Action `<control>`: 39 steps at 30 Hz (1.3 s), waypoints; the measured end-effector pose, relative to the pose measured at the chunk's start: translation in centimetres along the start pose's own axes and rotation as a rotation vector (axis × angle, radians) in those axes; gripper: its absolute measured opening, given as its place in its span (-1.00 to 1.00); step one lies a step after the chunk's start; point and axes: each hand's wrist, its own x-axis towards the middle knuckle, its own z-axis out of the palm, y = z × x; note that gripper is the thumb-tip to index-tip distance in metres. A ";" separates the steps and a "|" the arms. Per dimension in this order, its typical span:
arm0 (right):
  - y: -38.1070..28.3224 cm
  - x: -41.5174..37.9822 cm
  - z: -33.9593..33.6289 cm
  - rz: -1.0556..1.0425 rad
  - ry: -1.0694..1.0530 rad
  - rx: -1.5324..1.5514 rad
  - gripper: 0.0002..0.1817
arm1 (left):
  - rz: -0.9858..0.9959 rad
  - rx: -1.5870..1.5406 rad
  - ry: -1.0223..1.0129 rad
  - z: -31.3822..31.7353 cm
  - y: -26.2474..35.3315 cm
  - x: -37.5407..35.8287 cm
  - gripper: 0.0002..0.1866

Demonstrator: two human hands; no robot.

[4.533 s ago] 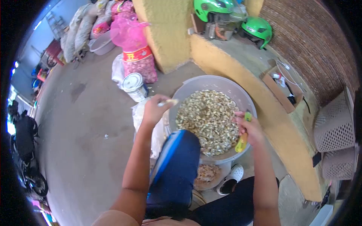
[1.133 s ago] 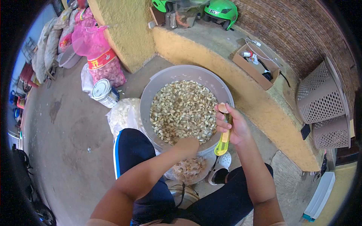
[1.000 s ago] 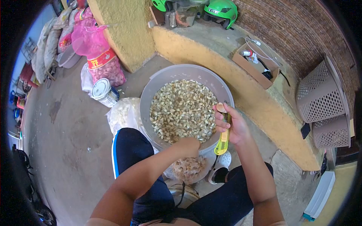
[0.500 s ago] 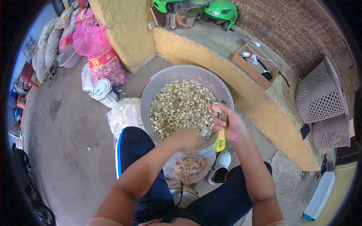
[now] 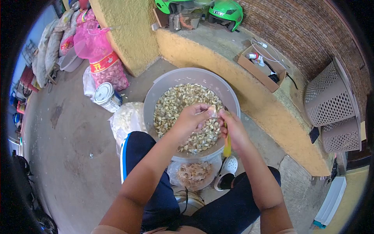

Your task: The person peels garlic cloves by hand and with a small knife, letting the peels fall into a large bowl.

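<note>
Now garlic clove (image 5: 212, 110) pinched between both hands' fingers (image 5: 202, 115).

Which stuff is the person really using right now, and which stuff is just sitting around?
In use:
left hand
right hand
garlic clove held between both hands
yellow cutter in the right hand
grey basin of cloves
bowl of peels

Just sitting around:
green helmets
cardboard box
tin can
pink mesh sack
plastic baskets

A basin (image 5: 163, 84) of garlic cloves (image 5: 175, 105) sits on the floor before the person's knees. A tin can (image 5: 106, 96) lies left of it, a sack (image 5: 105, 64) behind the can. A ledge (image 5: 218, 58) runs behind, bearing helmets (image 5: 226, 11) and a cardboard box (image 5: 259, 66).
</note>
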 end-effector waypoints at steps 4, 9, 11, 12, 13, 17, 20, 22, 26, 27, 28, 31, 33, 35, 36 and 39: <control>0.2 -0.3 -1.0 -0.346 -0.037 -0.358 -0.78 | -0.038 -0.011 -0.130 -0.6 1.1 -0.4 -0.71; -0.7 -1.2 -1.0 -0.417 -0.204 -0.338 -0.79 | -0.085 -0.031 -0.198 -0.9 1.0 -0.4 -0.70; -0.8 -1.5 -0.8 -0.330 -0.193 -0.394 -0.79 | -0.089 -0.090 -0.197 -0.7 1.1 -0.5 -0.69; -0.9 -1.6 -0.7 -0.287 -0.189 -0.421 -0.79 | -0.091 -0.120 -0.195 -0.7 1.2 -0.6 -0.69; -0.9 -1.6 -0.6 -0.315 -0.181 -0.452 -0.81 | -0.087 -0.139 -0.190 -0.8 1.2 -0.5 -0.69; -1.0 -1.5 -0.7 -0.366 -0.157 -0.494 -0.80 | -0.069 -0.190 -0.196 -1.1 1.1 -0.4 -0.66; -1.0 -1.6 -0.5 -0.413 -0.192 -0.470 -0.77 | -0.074 -0.196 -0.199 -1.1 1.2 -0.4 -0.65; -0.8 -1.5 -0.5 -0.447 -0.208 -0.440 -0.75 | -0.073 -0.200 -0.176 -1.0 1.3 -0.5 -0.64; -0.4 -0.6 -0.9 -0.434 -0.198 -0.313 -0.69 | -0.066 -0.216 -0.165 -0.9 1.1 -0.5 -0.63; -0.5 -0.6 -0.9 -0.418 -0.196 -0.273 -0.68 | -0.067 -0.219 -0.181 -0.9 1.0 -0.4 -0.62; -0.8 -0.7 -0.9 -0.357 -0.179 -0.283 -0.68 | -0.077 -0.204 -0.192 -0.9 0.8 -0.4 -0.62; -1.5 -1.1 -0.6 -0.279 -0.121 -0.382 -0.68 | -0.102 -0.184 -0.215 -0.9 0.6 -0.4 -0.62; -1.2 -0.9 -0.5 -0.366 -0.071 -0.540 -0.65 | -0.117 -0.204 -0.218 -0.7 0.5 -0.4 -0.61; -0.8 -0.8 -0.5 -0.420 -0.060 -0.546 -0.62 | -0.110 -0.172 -0.242 -0.8 0.6 -0.4 -0.59; -0.7 -0.8 -0.4 -0.447 -0.054 -0.549 -0.59 | -0.106 -0.156 -0.254 -0.8 0.7 -0.4 -0.59; -1.1 -0.9 -0.5 -0.400 -0.058 -0.613 -0.58 | -0.102 -0.158 -0.306 -1.0 1.0 -0.7 -0.56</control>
